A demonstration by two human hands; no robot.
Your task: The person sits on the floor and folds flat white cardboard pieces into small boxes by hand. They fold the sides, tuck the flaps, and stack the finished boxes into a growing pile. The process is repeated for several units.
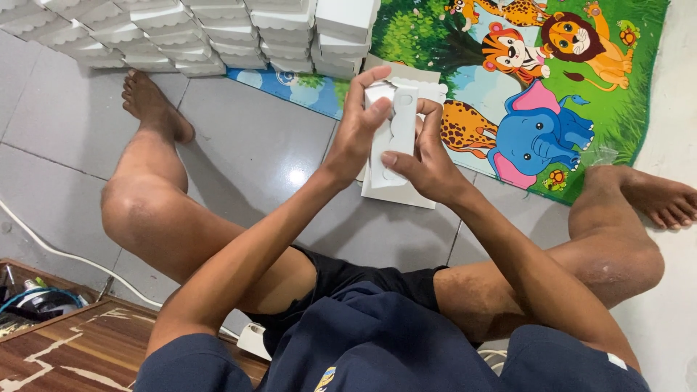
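I sit on a tiled floor with my legs spread. Both hands hold a flat white cardboard box blank [396, 134] with scalloped edges, partly folded and raised upright. My left hand [361, 123] grips its left side, thumb pressing the upper fold. My right hand [425, 160] supports it from the right and below, fingers curled round the lower part. Under the hands, a small pile of flat white blanks [396, 194] lies on the floor.
Rows of folded white boxes [181, 33] are stacked along the far edge. A colourful animal play mat [573, 87] lies at the upper right. A white cable [51, 250] runs at the left, beside a wooden surface [80, 352]. My bare feet [149, 101] rest either side.
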